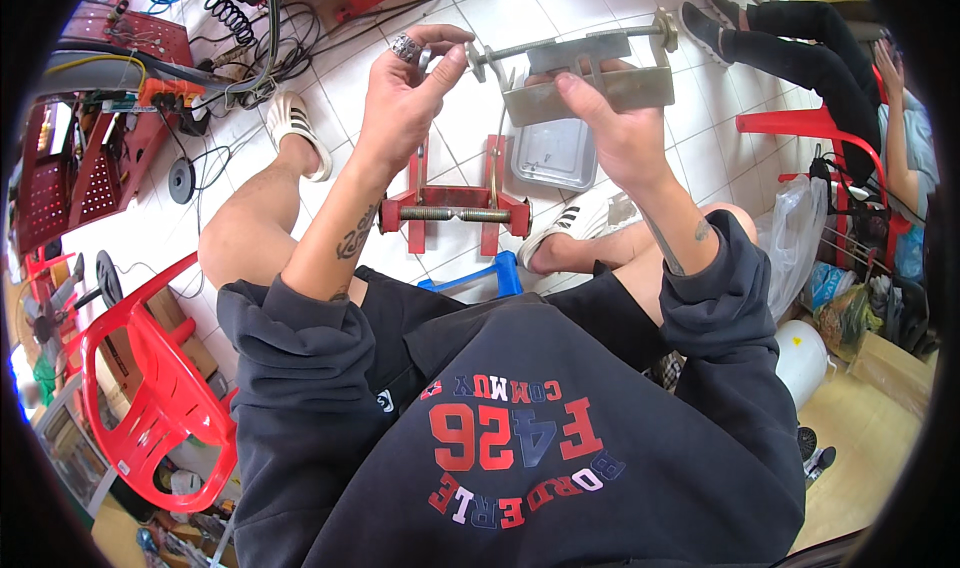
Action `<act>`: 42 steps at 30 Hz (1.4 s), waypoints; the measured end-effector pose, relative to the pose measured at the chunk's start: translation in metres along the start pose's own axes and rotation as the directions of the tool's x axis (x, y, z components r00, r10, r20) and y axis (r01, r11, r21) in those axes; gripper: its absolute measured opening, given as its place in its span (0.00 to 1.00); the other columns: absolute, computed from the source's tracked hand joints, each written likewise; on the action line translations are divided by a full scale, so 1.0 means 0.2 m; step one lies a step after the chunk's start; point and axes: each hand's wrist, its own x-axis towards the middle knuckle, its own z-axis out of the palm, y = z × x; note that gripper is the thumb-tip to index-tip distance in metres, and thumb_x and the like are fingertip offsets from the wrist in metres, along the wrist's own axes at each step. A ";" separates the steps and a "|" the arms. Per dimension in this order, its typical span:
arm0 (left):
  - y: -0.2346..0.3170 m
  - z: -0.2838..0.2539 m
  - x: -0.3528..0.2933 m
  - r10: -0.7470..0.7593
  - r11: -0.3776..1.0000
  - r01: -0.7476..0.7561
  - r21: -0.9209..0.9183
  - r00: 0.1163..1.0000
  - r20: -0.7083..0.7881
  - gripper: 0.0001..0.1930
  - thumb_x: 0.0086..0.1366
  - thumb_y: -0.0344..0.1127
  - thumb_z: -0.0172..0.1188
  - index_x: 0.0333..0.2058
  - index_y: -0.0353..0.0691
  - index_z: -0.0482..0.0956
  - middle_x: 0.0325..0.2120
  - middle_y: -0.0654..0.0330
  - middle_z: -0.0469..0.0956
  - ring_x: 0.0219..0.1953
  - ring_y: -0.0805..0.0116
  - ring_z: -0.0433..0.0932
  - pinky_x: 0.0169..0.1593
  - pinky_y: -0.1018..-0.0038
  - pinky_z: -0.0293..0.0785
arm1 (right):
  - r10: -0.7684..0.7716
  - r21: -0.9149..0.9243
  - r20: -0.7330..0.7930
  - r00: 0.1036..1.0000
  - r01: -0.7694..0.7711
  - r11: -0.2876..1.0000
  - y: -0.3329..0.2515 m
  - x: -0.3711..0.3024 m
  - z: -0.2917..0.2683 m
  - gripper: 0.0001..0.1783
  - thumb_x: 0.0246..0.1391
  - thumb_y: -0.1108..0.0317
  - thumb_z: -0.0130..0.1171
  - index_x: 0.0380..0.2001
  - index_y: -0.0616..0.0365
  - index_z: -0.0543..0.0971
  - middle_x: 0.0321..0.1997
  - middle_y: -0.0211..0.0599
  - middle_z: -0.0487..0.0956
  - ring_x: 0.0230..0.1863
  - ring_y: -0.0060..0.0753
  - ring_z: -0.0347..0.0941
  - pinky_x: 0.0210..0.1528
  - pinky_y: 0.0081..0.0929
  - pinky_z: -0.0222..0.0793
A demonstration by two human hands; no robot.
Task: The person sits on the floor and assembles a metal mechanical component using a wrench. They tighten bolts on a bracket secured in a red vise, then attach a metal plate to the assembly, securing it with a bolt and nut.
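White floor tiles spread beneath a seated person in a cluttered workshop, where a grey metal bracket is held up at chest height, above the knees and well clear of the floor. The right hand is closed on the bracket's lower plate, thumb on the near face and fingers wrapped behind. The left hand pinches the near end of the threaded rod that runs along the bracket's top, fingertips closed around the washer or nut there; a chunky ring shows on one finger.

The bracket is folded sheet steel, dull grey and unpainted, with upright end tabs that carry the rod and a round washer at the far end. It looks rigid and moderately heavy for its size, unlikely to flex, with bare edges that could be sharp. The broad flat plate appears the safest place to grip; the rod would probably turn or slide if used as a handle.

On the floor between the person's feet lies a red clamp frame with its own threaded bar, just beside a shallow metal tray. A red plastic chair stands to the person's left, and another person's dark-trousered legs reach in at upper right.
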 end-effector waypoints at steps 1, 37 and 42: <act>0.00 0.01 -0.01 -0.033 0.999 0.033 -0.025 0.999 -0.006 0.11 0.72 0.37 0.56 0.48 0.39 0.76 0.17 0.76 0.59 0.18 0.86 0.52 0.21 0.82 0.46 | -0.006 -0.017 -0.004 1.000 0.006 1.000 0.01 0.00 -0.01 0.11 0.57 0.69 0.65 0.39 0.66 0.82 0.35 0.31 0.83 0.37 0.18 0.75 0.41 0.19 0.70; 0.07 0.00 0.01 -0.074 0.997 0.076 0.016 0.993 -0.092 0.15 0.63 0.42 0.68 0.27 0.40 0.74 0.19 0.74 0.68 0.22 0.85 0.60 0.25 0.82 0.55 | 0.025 0.002 -0.061 0.998 -0.025 1.000 0.02 -0.02 0.04 0.10 0.57 0.69 0.65 0.37 0.66 0.82 0.33 0.32 0.83 0.35 0.18 0.75 0.37 0.20 0.71; 0.04 0.00 0.02 -0.089 0.990 0.107 0.090 0.978 -0.187 0.14 0.63 0.43 0.68 0.29 0.40 0.75 0.20 0.72 0.70 0.21 0.85 0.61 0.25 0.83 0.57 | 0.044 -0.004 -0.025 0.999 -0.044 0.999 0.03 -0.05 0.04 0.10 0.57 0.69 0.64 0.36 0.66 0.82 0.33 0.32 0.83 0.34 0.19 0.75 0.38 0.20 0.71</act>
